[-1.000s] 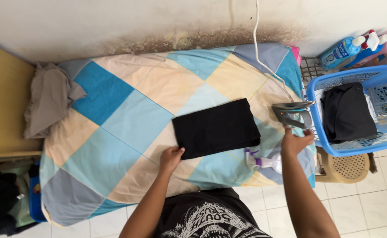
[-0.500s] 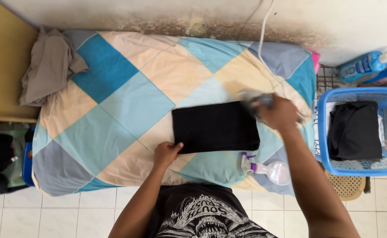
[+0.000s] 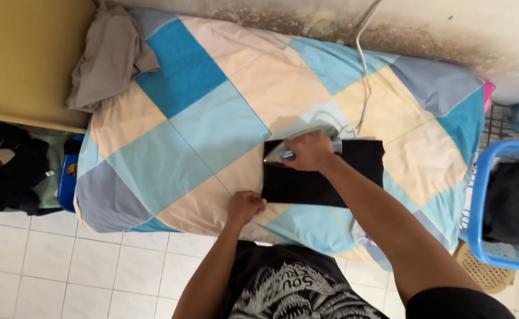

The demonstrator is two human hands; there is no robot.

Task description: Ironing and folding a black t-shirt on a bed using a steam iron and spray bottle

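Seen from the head camera, one iron (image 3: 298,145) is gripped in the right hand (image 3: 311,151) and pressed on the far left part of one folded black garment (image 3: 330,177), which lies on a patchwork-covered board (image 3: 212,124). A second ago the iron stood at the board's right end, beside the blue basket (image 3: 478,201), with that hand just short of it. The left hand (image 3: 244,207) is still closed on the garment's near left corner. One grey cloth (image 3: 108,56) is bunched at the left end; what appears to be one spray bottle is mostly hidden under the right forearm.
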